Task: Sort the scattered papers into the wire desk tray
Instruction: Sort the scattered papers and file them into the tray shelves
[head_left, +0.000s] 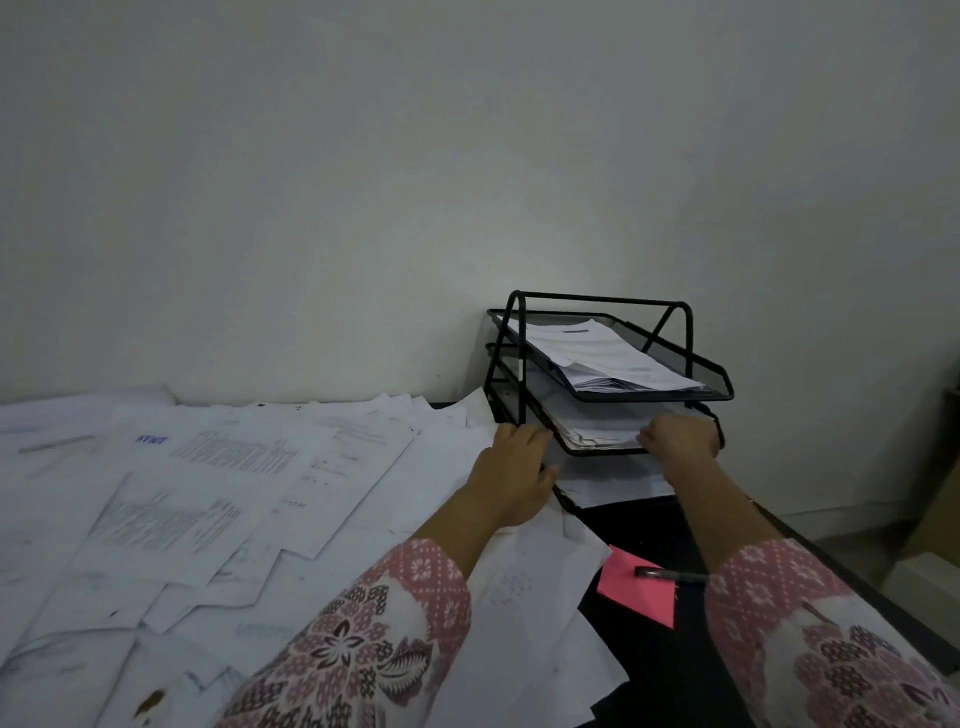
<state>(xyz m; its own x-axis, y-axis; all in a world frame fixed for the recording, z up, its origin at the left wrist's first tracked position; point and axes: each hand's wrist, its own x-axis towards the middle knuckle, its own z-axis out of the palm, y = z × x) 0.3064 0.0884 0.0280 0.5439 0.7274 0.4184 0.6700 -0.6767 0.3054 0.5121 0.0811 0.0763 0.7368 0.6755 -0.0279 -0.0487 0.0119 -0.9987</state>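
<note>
Scattered papers (208, 493) are lying across the table (654, 649) left of the wire desk tray (613, 358). The left hand (514, 473) is resting loosely open at the tray's left corner; the right hand (680, 441) is pinching the middle tier's stack (597, 434).
</note>
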